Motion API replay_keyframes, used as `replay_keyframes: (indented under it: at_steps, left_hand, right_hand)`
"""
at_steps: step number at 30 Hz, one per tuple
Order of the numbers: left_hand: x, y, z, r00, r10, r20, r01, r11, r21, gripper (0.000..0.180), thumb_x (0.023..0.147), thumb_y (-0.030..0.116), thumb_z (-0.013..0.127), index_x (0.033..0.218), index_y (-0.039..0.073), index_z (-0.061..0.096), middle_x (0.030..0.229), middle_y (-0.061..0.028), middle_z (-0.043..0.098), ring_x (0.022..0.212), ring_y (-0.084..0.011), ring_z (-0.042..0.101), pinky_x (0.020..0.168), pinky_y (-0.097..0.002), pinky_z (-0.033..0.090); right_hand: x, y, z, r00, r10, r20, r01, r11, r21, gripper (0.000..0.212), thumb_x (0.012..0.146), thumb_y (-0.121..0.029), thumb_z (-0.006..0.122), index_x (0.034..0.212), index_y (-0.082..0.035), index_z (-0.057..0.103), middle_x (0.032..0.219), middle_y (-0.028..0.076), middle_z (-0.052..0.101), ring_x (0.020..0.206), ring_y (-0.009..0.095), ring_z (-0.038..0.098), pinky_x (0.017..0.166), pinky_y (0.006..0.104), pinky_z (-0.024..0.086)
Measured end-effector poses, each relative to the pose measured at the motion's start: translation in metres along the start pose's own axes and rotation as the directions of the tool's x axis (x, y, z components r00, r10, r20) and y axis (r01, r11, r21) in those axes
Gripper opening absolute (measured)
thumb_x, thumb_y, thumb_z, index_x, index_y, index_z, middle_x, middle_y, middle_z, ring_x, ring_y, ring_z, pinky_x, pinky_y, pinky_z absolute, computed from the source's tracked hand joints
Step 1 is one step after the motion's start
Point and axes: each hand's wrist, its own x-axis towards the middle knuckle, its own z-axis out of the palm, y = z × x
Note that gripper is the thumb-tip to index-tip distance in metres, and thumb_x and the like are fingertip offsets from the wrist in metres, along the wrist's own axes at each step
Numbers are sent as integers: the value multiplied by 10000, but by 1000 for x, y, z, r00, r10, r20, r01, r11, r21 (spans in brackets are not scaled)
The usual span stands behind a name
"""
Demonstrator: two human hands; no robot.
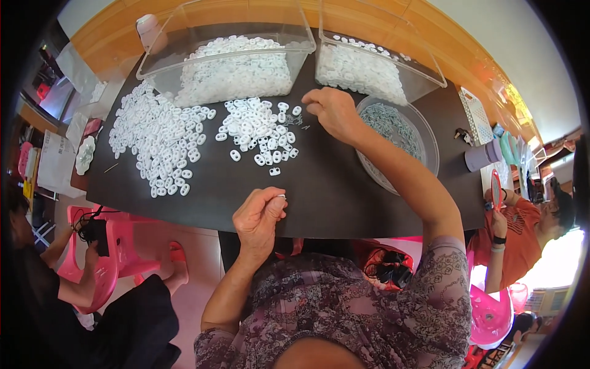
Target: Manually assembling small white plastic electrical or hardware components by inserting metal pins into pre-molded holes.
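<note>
Head view: L hand (pixel 258 220) is near the bench (pixel 338 200) front edge, thumb & index pinched tight on a small white pc (pixel 282 196), mostly hidden by the fingertips; other fingers curled in. R hand (pixel 335 115) is well apart from it, up by the bins, fingers part-curled & pointing L; can't tell if it grips anything. Nearest it: a little heap of slim grey pcs (pixel 295 119), just L of & below the fingertips.

Arms: L forearm comes up from the lower edge, elbow bent, fist thumb-side up. R arm reaches fwd & across to the L, back of hand up, forearm passing over the rim of a round clear tub (pixel 432 147) w/ lots more grey bits (pixel 384 123), metal-looking.

Materials: middle pile (pixel 251 123) & bigger L pile (pixel 147 126) = smooth white plastic ovals, approx. all w/ 2 holes. Behind: L bin (pixel 300 67) & R bin (pixel 424 83), clear rigid plastic, both part-filled w/ white pcs. Bench top dark, smooth. Sleeve (pixel 442 264) = purple-grey patterned fabric.
</note>
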Motion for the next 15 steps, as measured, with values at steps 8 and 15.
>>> replay_keyframes:
  at_steps: [8, 15]
  left_hand:
    - [1, 1, -1, 1000, -1, -22, 0, 1000, -19, 129, 870, 65, 607, 943, -41, 622, 767, -41, 570, 633, -79, 536, 569, -187, 438]
    - [1, 1, -2, 999, -15, -43, 11, 997, -71, 129, 869, 57, 605, 948, -44, 620, 780, -42, 576, 639, -80, 536, 577, -188, 441]
  right_hand:
    - [16, 4, 19, 993, -109, 39, 114, 978, -174, 135, 742, -125, 619, 863, -96, 673, 735, 126, 594, 773, 311, 577, 682, 410, 448]
    - [13, 6, 13, 989, -47, 141, 65, 989, -130, 81, 739, -137, 626, 761, -59, 629, 739, 126, 591, 769, 311, 567, 674, 404, 439]
